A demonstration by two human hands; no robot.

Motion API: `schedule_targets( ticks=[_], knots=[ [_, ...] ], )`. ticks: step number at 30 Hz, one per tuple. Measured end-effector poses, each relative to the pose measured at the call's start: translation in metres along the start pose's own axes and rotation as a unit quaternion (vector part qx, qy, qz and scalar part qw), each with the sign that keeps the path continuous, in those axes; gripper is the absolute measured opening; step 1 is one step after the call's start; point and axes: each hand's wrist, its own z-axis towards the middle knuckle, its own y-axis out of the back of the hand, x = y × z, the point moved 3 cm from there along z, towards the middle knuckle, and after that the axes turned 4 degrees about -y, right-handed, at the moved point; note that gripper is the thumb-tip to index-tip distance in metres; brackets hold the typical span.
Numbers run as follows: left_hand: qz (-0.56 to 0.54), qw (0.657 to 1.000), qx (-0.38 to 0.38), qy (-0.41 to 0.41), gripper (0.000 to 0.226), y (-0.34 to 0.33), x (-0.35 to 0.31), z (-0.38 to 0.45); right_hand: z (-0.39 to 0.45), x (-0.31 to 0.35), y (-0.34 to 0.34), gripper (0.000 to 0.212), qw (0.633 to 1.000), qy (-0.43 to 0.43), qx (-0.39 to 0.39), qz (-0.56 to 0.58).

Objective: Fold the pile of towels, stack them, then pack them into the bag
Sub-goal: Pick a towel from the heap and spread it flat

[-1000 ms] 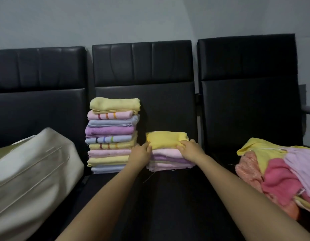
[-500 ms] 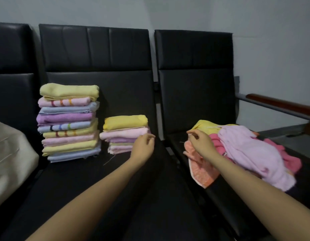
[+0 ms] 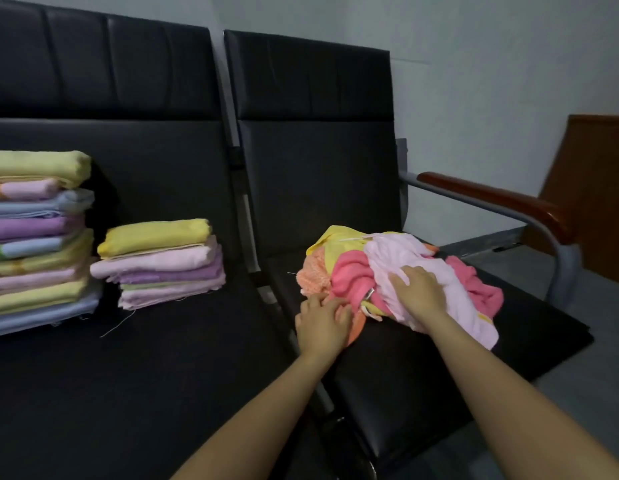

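Note:
A loose pile of unfolded towels point(image 3: 353, 278) in yellow, orange, hot pink and light pink lies on the right chair seat. My left hand point(image 3: 321, 322) is at the pile's near left edge, its fingers curled into the orange towel point(image 3: 313, 280). My right hand point(image 3: 419, 293) rests palm down on the light pink towel point(image 3: 398, 252) on top of the pile. On the middle seat stand two folded stacks: a short stack point(image 3: 162, 263) topped by a yellow towel, and a tall stack point(image 3: 34, 237) at the left frame edge. The bag is out of view.
Black padded chairs point(image 3: 311, 140) stand in a row against a grey wall. The right chair has a metal armrest with a brown wooden top point(image 3: 491, 199). A brown wooden panel point(image 3: 595, 188) stands at the far right. Bare black seat point(image 3: 145, 375) lies in front of the stacks.
My view has swung right and the bag has left the frame. Both hands left the short stack; the right went to the loose pile first, then the left joined it at the near edge.

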Motion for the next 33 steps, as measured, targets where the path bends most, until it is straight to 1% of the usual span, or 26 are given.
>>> schedule_targets(
  ticks=[1,3,5,6,7,9,12,14,17,18,19,20,21,22,23,25,26,27,28,31,33],
  knots=[
    [-0.012,1.000,-0.009,-0.001,0.030,-0.001,0.003,0.001,0.000,-0.001,0.006,0.039,0.998,-0.012,0.022,0.064],
    [-0.025,1.000,-0.008,-0.009,0.030,-0.002,0.011,0.004,0.006,-0.012,0.011,0.033,0.980,-0.046,0.047,0.186],
    [-0.019,1.000,-0.012,-0.018,0.031,-0.003,0.013,0.005,0.009,-0.024,0.016,0.020,0.969,-0.069,0.053,0.233],
    [-0.011,1.000,-0.016,-0.019,0.032,-0.003,0.012,0.005,0.009,-0.030,0.018,0.021,0.963,-0.079,0.051,0.252],
    [-0.001,1.000,-0.018,-0.017,0.032,-0.003,0.012,0.004,0.005,-0.034,0.022,0.028,0.952,-0.094,0.042,0.287],
    [0.020,1.000,-0.015,-0.016,0.033,-0.003,0.012,0.004,-0.010,-0.035,0.034,0.041,0.916,-0.125,0.034,0.381],
    [0.060,0.998,0.002,-0.029,0.034,-0.001,0.007,0.003,-0.023,-0.019,0.063,0.043,0.865,-0.138,0.052,0.479],
    [0.083,0.995,0.033,-0.036,0.035,0.002,0.004,0.001,-0.021,-0.003,0.094,0.043,0.840,-0.130,0.033,0.525],
    [0.080,0.989,0.123,-0.030,0.038,0.005,-0.001,0.000,-0.016,0.037,0.155,0.045,0.802,-0.097,0.015,0.588],
    [0.057,0.989,0.134,-0.024,0.039,0.009,-0.002,0.000,-0.014,0.053,0.174,0.046,0.786,-0.087,0.021,0.612],
    [0.020,0.992,0.123,-0.018,0.039,0.018,-0.007,0.000,-0.011,0.069,0.191,0.047,0.763,-0.075,0.031,0.642],
    [-0.042,0.995,0.093,-0.008,0.038,0.029,-0.011,0.002,-0.008,0.085,0.205,0.046,0.735,-0.061,0.048,0.673],
    [-0.119,0.991,0.057,0.004,0.037,0.045,-0.021,0.001,-0.007,0.103,0.218,0.045,0.718,-0.047,0.069,0.691],
    [-0.208,0.978,0.031,0.015,0.037,0.064,-0.035,-0.001,-0.008,0.121,0.230,0.046,0.707,-0.030,0.091,0.701],
    [-0.291,0.956,0.018,0.026,0.039,0.084,-0.049,-0.002,-0.011,0.141,0.242,0.047,0.701,-0.010,0.109,0.704],
    [-0.433,0.901,0.009,0.038,0.046,0.129,-0.076,-0.009,-0.019,0.180,0.261,0.046,0.688,0.034,0.132,0.713],
    [-0.480,0.876,0.002,0.034,0.049,0.151,-0.085,-0.013,-0.025,0.200,0.269,0.043,0.683,0.057,0.142,0.715],
    [-0.502,0.865,-0.003,0.026,0.051,0.175,-0.093,-0.020,-0.032,0.220,0.276,0.039,0.678,0.078,0.153,0.715],
    [-0.506,0.862,-0.003,0.024,0.050,0.199,-0.097,-0.030,-0.041,0.239,0.282,0.036,0.672,0.099,0.166,0.715],
    [-0.491,0.871,0.003,0.012,0.043,0.260,-0.093,-0.052,-0.064,0.289,0.285,0.038,0.666,0.142,0.202,0.704],
    [-0.524,0.852,-0.010,0.014,0.051,0.297,-0.081,-0.063,-0.077,0.316,0.272,0.038,0.671,0.151,0.210,0.695]
  ],
)
